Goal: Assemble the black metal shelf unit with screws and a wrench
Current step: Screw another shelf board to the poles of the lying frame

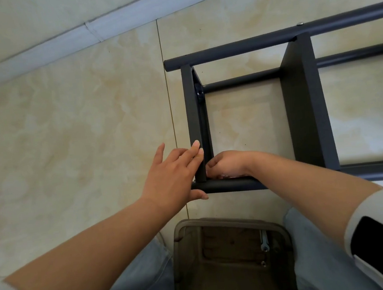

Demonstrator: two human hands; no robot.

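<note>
The black metal shelf unit (304,100) lies on its side on the tiled floor, its round tubes running left to right and flat panels crossing between them. My left hand (172,172) rests with straight fingers against the end panel (193,111), thumb under the near tube (228,185). My right hand (227,164) sits inside the frame at the corner where that panel meets the near tube, fingers curled toward the joint; what they hold is hidden. A silver wrench (264,241) and a small screw (264,264) lie on the stool below.
A translucent brown plastic stool (186,263) stands between my knees, close to the near tube. A grey skirting board (57,44) runs along the wall at the top left. Beige floor tiles (78,133) spread to the left of the frame.
</note>
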